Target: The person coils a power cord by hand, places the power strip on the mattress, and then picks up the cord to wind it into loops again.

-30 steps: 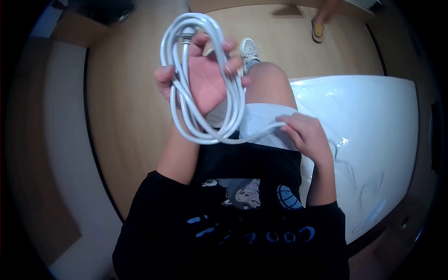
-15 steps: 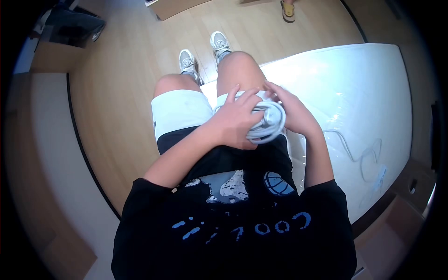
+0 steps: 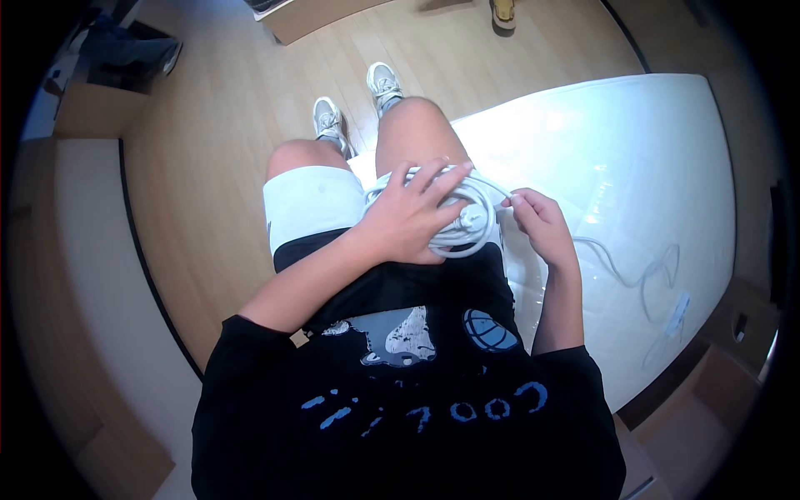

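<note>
Probably springy, the white plastic-sheathed cable coil [image 3: 473, 197] wants gripping whole: the left hand [image 3: 409, 215] clamps fingers over its loops, the right hand [image 3: 542, 225] pinches one strand.

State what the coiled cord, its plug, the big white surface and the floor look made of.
Coiled cord: probably plastic or rubber sheathing, satin; smooth round loops.
Plug: likely moulded plastic; pale, rigid-looking body.
White surface: apparently glossy plastic film; bright glare and creases.
Floor: wood or wood-look laminate, low sheen; tan colour and faint seams.
</note>
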A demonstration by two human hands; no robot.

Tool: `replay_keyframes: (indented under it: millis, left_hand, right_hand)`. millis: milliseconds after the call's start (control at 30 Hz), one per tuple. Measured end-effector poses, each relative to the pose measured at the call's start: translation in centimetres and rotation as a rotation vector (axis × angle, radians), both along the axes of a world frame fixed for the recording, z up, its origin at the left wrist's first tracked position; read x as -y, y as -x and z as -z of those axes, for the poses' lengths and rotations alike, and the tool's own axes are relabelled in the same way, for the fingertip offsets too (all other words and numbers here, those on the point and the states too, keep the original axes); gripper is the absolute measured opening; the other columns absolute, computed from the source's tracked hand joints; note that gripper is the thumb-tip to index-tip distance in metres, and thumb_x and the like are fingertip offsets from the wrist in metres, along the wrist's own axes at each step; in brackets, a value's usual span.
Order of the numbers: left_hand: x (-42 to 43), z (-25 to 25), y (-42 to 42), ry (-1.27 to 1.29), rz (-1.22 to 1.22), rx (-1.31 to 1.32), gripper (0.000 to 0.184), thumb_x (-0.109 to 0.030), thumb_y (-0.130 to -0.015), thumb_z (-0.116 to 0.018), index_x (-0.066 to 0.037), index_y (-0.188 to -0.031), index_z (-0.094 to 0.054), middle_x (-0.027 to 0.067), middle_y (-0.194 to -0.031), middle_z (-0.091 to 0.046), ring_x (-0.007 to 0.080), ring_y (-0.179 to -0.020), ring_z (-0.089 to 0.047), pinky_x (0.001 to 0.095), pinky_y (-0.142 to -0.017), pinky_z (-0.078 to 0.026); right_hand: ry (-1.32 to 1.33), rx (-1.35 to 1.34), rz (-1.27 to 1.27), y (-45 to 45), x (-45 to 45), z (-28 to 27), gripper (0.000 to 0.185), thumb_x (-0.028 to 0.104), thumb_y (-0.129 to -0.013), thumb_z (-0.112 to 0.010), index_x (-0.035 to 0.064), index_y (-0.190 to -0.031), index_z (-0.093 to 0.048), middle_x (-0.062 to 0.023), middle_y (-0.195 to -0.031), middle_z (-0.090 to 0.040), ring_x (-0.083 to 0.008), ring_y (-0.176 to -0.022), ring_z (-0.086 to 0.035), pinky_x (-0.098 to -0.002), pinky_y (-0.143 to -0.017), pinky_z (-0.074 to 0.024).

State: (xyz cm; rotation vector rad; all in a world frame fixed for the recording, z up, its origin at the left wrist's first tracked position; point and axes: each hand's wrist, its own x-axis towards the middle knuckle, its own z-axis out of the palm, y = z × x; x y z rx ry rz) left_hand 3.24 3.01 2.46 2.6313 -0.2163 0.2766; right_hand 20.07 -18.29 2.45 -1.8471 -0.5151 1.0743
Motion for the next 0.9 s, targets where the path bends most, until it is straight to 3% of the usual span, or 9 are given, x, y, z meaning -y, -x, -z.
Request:
replay_keyframes:
  millis: [167, 367, 533, 633, 667, 800, 900]
  left_hand:
    - [0.0, 0.6, -0.3, 0.028, -0.081, -0.074, 0.069, -0.037, -0.055, -0.083, -0.01, -0.115, -0.064, 0.0201, -0.13, -0.046, 0.0375, -0.13, -0.041, 0.052, -0.101, -0.035]
    - [1.2, 0.5, -0.2, -0.022, -0.111, -0.059, 0.07, -0.037, -0.056, -0.084, -0.01, -0.117, -0.063, 0.0178, -0.13, -0.046, 0.0343, -0.128, -0.043, 0.0541, -0.103, -0.032]
    - [0.7, 0.8, -0.1, -0.016, -0.098, -0.071, 0.068, -0.04, -0.057, -0.083, -0.01, -0.115, -0.065, 0.0171, -0.128, -0.047, 0.0336, -0.126, -0.043, 0.0543, -0.102, -0.032]
    - [0.0, 0.7, 0.2, 0.024, -0.152, 0.08, 0.066, -0.041, -0.057, -0.082, -0.01, -0.113, -0.066, 0.0168, -0.124, -0.048, 0.0343, -0.121, -0.046, 0.0525, -0.099, -0.034]
    - [-0.4, 0.5, 0.2, 0.056, -0.169, 0.134, 0.064, -0.041, -0.058, -0.081, -0.01, -0.112, -0.066, 0.0164, -0.122, -0.048, 0.0346, -0.119, -0.046, 0.0518, -0.098, -0.035]
    - [-1.2, -2.8, 1.0, 0.11, -0.332, 0.394, 0.059, -0.043, -0.059, -0.08, -0.008, -0.105, -0.069, 0.0146, -0.115, -0.048, 0.0352, -0.11, -0.048, 0.0479, -0.093, -0.038]
    - [-2.0, -2.4, 1.3, 0.21, -0.469, 0.533, 0.063, -0.042, -0.063, -0.078, -0.005, -0.112, -0.066, 0.0154, -0.114, -0.047, 0.034, -0.109, -0.047, 0.045, -0.092, -0.04]
  right_hand:
    - [0.01, 0.054, -0.059, 0.2, -1.1, 0.2, 0.028, 0.024, -0.1, -0.051, 0.0012, -0.096, -0.067, 0.0006, -0.071, -0.056, -0.006, -0.067, -0.048, -0.0227, -0.062, -0.0403]
    - [-0.118, -0.376, 0.051, 1.9, 0.3, 1.8, 0.027, 0.027, -0.103, -0.049, 0.0039, -0.092, -0.06, 0.0029, -0.066, -0.049, -0.0051, -0.058, -0.041, -0.0202, -0.054, -0.0346]
    - [-0.241, -0.452, 0.094, 3.1, -0.3, 1.0, 0.024, 0.024, -0.103, -0.048, 0.0041, -0.093, -0.058, 0.0019, -0.067, -0.049, -0.0063, -0.059, -0.043, -0.0203, -0.053, -0.0345]
    - [-0.401, -0.394, 0.069, 4.4, -1.6, -0.8, 0.023, 0.022, -0.103, -0.046, 0.0042, -0.095, -0.058, 0.0015, -0.069, -0.049, -0.0062, -0.06, -0.042, -0.0207, -0.054, -0.0342]
    - [-0.439, -0.366, 0.007, 4.2, -1.6, -1.2, 0.021, 0.017, -0.1, -0.049, 0.0008, -0.104, -0.061, -0.0009, -0.074, -0.055, -0.0079, -0.063, -0.048, -0.0217, -0.058, -0.0395]
    - [-0.467, 0.195, -0.262, 2.9, -2.9, -6.7, 0.03, 0.01, -0.089, -0.057, -0.0031, -0.115, -0.064, -0.0076, -0.082, -0.066, -0.0159, -0.073, -0.061, -0.0277, -0.068, -0.0484]
    - [-0.401, 0.513, -0.414, 0.6, -2.5, -8.1, 0.026, 0.008, -0.088, -0.058, -0.0003, -0.11, -0.067, -0.0096, -0.08, -0.066, -0.0192, -0.071, -0.061, -0.0292, -0.066, -0.0478]
